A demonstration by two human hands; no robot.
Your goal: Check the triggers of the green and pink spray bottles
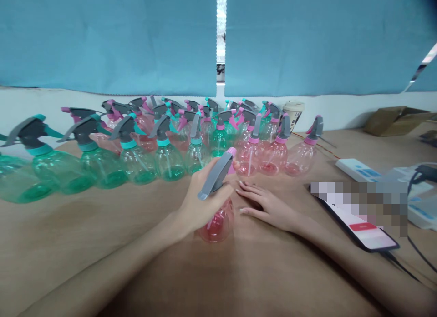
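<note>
the left hand (201, 203) is wrapped around a pink spray bottle (218, 228) at bottom centre of the frame, its fingers (225, 188) clamped at the neck under the grey trigger head; the right hand (273, 210) lies flat on the brown bench (68, 226) just beside the bottle, its fingertips (247, 211) slightly apart and gripping nothing; across the middle of the frame stand crowded rows of green spray bottles (167, 162) and pink spray bottles (273, 158); a paper cup (292, 112) is just behind them; to the right lie a white power strip (355, 169) and a partly blurred smartphone (358, 226); a cardboard box flap (396, 121) sits upper right; blue curtains (109, 39) fill the top.
</note>
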